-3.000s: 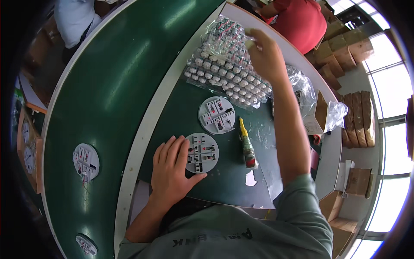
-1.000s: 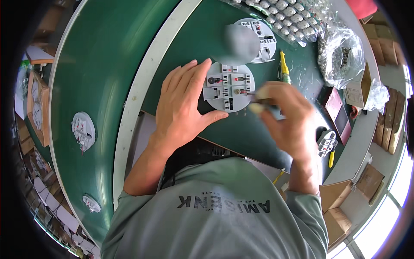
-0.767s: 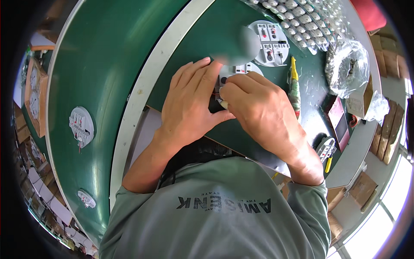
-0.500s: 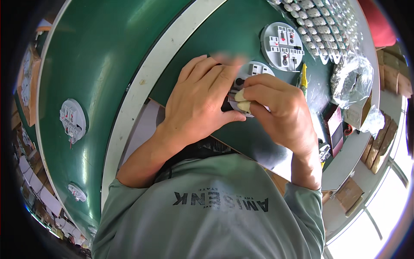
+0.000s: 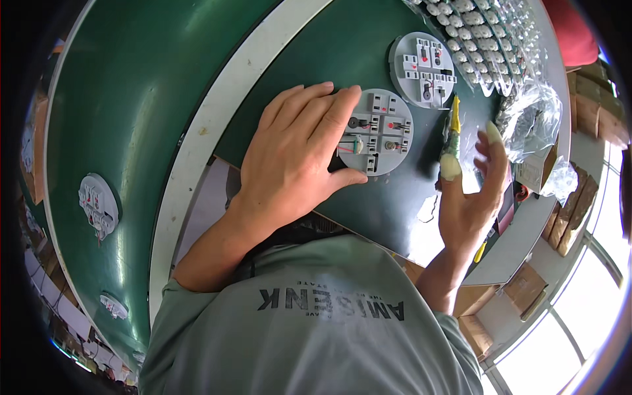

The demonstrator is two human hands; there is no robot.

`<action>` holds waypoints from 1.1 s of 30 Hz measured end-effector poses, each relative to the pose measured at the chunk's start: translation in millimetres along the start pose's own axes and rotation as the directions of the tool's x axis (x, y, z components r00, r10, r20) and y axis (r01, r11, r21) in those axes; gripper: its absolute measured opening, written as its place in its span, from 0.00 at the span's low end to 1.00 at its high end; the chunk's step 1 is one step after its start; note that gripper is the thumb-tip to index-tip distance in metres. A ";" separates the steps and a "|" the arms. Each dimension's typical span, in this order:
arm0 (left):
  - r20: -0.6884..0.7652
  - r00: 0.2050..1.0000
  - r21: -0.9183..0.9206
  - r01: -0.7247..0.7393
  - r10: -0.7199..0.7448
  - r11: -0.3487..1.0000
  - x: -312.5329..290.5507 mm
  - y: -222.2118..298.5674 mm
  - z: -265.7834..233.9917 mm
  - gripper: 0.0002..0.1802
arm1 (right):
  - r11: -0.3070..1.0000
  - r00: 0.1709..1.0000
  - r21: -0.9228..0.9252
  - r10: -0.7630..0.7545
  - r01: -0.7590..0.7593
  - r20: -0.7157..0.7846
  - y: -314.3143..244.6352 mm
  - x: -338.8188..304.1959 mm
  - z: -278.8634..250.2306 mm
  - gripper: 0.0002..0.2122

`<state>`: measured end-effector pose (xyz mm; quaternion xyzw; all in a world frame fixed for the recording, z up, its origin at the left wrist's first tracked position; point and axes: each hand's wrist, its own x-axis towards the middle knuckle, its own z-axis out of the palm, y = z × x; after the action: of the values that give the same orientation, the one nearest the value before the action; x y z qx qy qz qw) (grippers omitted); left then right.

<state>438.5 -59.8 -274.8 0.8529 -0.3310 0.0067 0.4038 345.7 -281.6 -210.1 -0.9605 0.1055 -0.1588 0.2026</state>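
Note:
A round grey plastic base [image 5: 385, 141] lies on the green tabletop, carrying small white blocks, red and black parts and thin wires. My left hand [image 5: 289, 148] grips its left side, with the thumb along the lower edge and the fingers at the upper left; the palm hides part of that rim. My right hand [image 5: 473, 191] is off the base, to its right, fingers apart and holding nothing. Pale finger cots cover its thumb and a fingertip. Just beyond the thumb lies a slim tool with yellow and green parts [image 5: 455, 122]. A second round base [image 5: 422, 71] sits farther back.
Several small whitish parts in rows [image 5: 484, 36] fill the far right, beside a crumpled clear plastic bag [image 5: 536, 122]. Leftward, past a pale metal rail [image 5: 207, 118], a green belt-like surface [image 5: 148, 151] carries more round bases [image 5: 99, 205]. Cardboard boxes [image 5: 525, 289] stand on the right.
My right hand has left the base and moved right toward the slim tool, its fingers spreading. My left hand stays at the base, which now shows more fully.

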 end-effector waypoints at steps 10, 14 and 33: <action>0.033 0.999 -0.002 0.008 -0.008 1.000 3.7 -4.4 -0.7 0.59 | -0.044 0.769 0.988 0.623 -0.146 0.141 77.2 -56.4 -17.8 0.24; 0.036 0.999 -0.009 0.009 -0.009 1.000 3.6 -3.6 1.2 0.59 | 0.472 0.878 0.809 0.467 -0.351 0.108 30.4 -34.7 -18.1 0.23; 0.011 0.999 0.018 -0.037 0.037 0.999 15.3 -11.5 8.5 0.53 | 0.906 0.987 0.422 -0.071 0.002 0.147 -28.9 4.7 49.8 0.22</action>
<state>454.8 -69.0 -284.1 0.8501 -0.3489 0.0126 0.3942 371.3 -239.2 -239.8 -0.9057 0.0343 -0.1046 0.4095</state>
